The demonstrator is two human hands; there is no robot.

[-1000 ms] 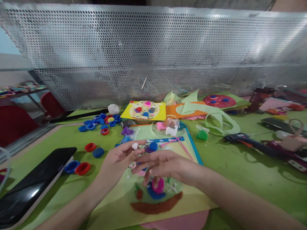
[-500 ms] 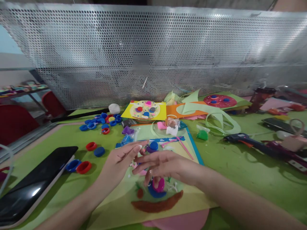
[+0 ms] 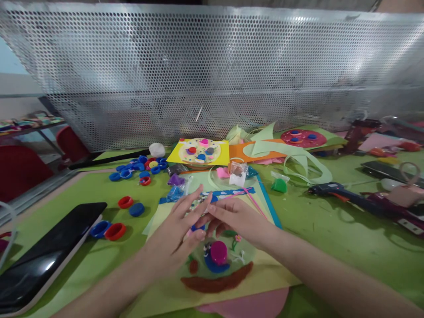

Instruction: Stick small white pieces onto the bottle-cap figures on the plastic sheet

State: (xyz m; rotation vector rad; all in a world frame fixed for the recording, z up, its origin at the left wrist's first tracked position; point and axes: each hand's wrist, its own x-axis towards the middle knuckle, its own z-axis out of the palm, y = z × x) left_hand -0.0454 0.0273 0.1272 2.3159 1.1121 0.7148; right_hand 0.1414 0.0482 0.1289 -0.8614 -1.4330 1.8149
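Observation:
Over the middle of a pale yellow sheet (image 3: 265,276), my left hand (image 3: 182,225) is spread, palm down, with nothing visible in it. Facing it, my right hand (image 3: 235,218) has its thumb and index finger together near the left fingertips; anything between them is too small to make out. Under and just below the hands the sheet bears a picture: a magenta cap (image 3: 219,252) on a blue curved shape, a brown clay strip (image 3: 217,279), a small pink flower (image 3: 237,238) and white branching clay. The hands hide its upper part.
Loose red and blue caps (image 3: 115,231) and a black phone (image 3: 49,256) lie left. Bagged clay (image 3: 280,184) and a glue gun (image 3: 331,191) are right. A yellow card picture (image 3: 172,155) sits behind, before a perforated metal panel (image 3: 212,57).
My left hand has turned palm down and spread its fingers. My right hand has lifted away from the magenta cap, which now shows fully, and its fingers have drawn together.

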